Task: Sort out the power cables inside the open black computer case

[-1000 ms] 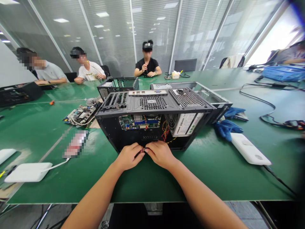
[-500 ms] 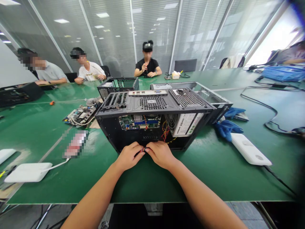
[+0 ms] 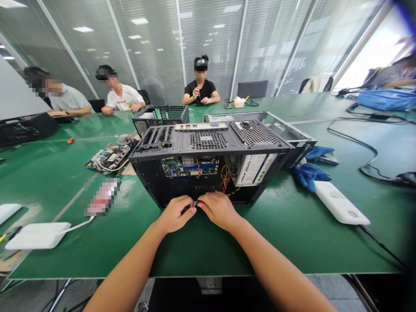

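An open black computer case (image 3: pixel 208 143) lies on its side on the green table (image 3: pixel 286 234), with its motherboard (image 3: pixel 190 165) and power supply (image 3: pixel 250 167) showing inside. My left hand (image 3: pixel 173 214) and my right hand (image 3: pixel 219 210) meet at the case's near edge. Both are closed in a pinch on a small bundle of coloured wires (image 3: pixel 195 203) between their fingertips. Red and yellow power cables (image 3: pixel 225 180) hang just behind my right hand.
A loose circuit board (image 3: pixel 110 157) lies left of the case, a second open case (image 3: pixel 160 116) behind it. Blue gloves (image 3: pixel 310 173) and a white device (image 3: pixel 341 203) sit to the right, another white device (image 3: pixel 37 235) to the left. Three people sit across the table.
My hands have stayed at the case's near edge; the coloured wires show a little more between my fingertips. Nothing else has moved.
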